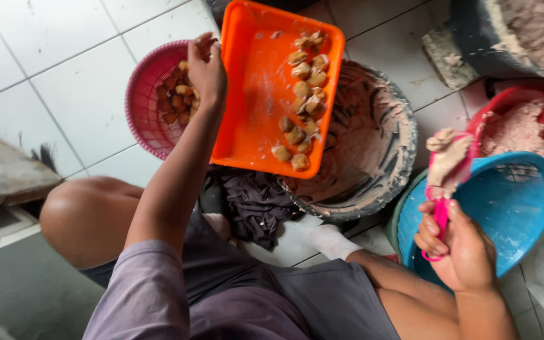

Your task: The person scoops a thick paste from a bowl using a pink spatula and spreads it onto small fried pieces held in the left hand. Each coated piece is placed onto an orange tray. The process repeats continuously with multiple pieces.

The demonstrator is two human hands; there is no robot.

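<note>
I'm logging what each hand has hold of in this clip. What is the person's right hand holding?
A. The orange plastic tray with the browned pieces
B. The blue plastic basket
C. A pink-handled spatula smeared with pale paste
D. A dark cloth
C: the right hand grips a pink-handled spatula coated in pale paste, above the blue plastic basket, while the left hand is at the edge of the orange plastic tray.
</note>
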